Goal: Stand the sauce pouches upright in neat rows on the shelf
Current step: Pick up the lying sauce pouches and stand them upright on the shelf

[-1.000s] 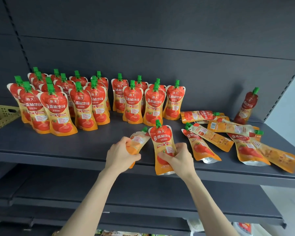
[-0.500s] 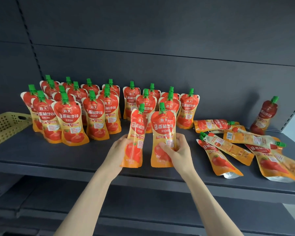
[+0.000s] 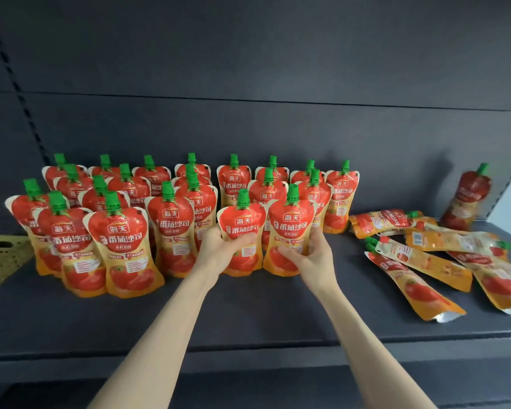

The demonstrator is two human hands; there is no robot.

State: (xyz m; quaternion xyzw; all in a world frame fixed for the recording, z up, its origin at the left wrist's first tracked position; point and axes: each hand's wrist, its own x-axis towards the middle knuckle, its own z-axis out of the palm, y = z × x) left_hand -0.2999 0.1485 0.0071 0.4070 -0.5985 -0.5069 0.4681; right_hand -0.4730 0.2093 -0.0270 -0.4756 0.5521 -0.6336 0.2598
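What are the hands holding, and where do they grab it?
The left hand grips one sauce pouch around its middle; the right hand grips the neighbouring pouch, also mid-body.

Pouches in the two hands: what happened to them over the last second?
The left hand and right hand carried the left pouch and right pouch from the shelf front back to the standing rows, turning them upright. Both are still gripped. The lying pouches and the leaning pouch stayed put.
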